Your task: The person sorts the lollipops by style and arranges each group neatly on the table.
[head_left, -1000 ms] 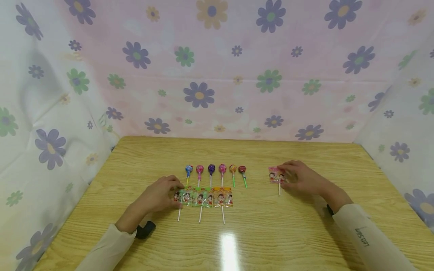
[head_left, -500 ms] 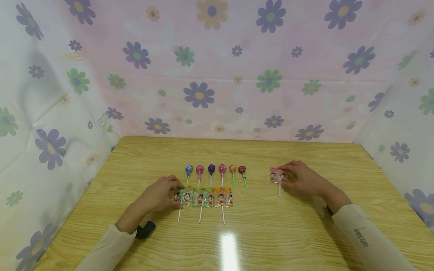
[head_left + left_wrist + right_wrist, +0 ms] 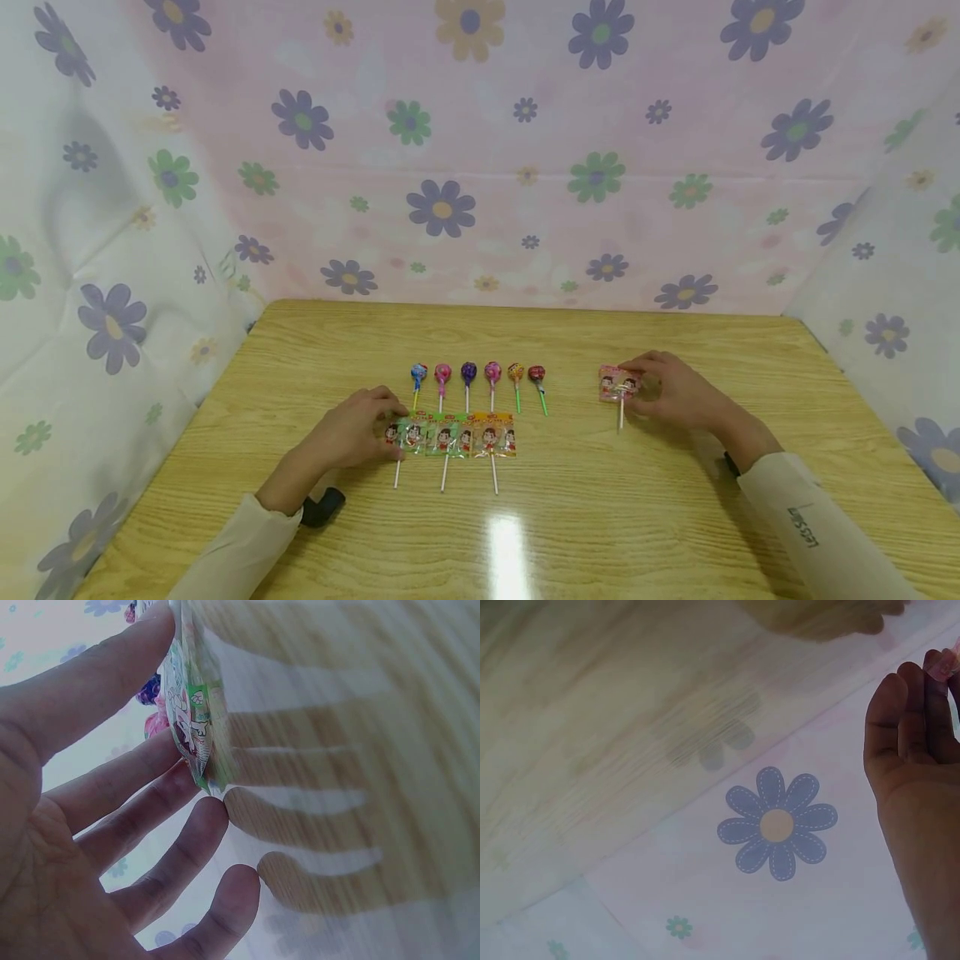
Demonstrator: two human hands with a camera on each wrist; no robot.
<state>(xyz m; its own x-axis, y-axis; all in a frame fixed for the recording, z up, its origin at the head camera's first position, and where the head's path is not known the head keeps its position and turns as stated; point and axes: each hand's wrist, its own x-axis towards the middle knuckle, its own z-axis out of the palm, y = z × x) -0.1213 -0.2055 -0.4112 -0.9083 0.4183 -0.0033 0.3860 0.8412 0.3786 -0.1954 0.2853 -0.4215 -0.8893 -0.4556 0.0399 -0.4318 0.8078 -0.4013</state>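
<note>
While the left hand [image 3: 352,433] rests at about 8 o'clock on the bench [image 3: 600,517], its fingers [image 3: 150,802] lie nearly straight, the tips touching the leftmost packet of the row of flat wrapped lollipops [image 3: 450,437]; nothing is gripped. That row sits side by side just short of the bench's middle, white sticks pointing toward the person. Just behind it, toward 12 o'clock, lies a row of round lollipops [image 3: 477,375], heads pointing away. Well apart, at about 3 o'clock, the right hand [image 3: 675,393] has its fingers curled, pinching a pink wrapped lollipop [image 3: 617,385] by its right edge; the stick points toward the person. Whether the packet touches the bench cannot be told.
</note>
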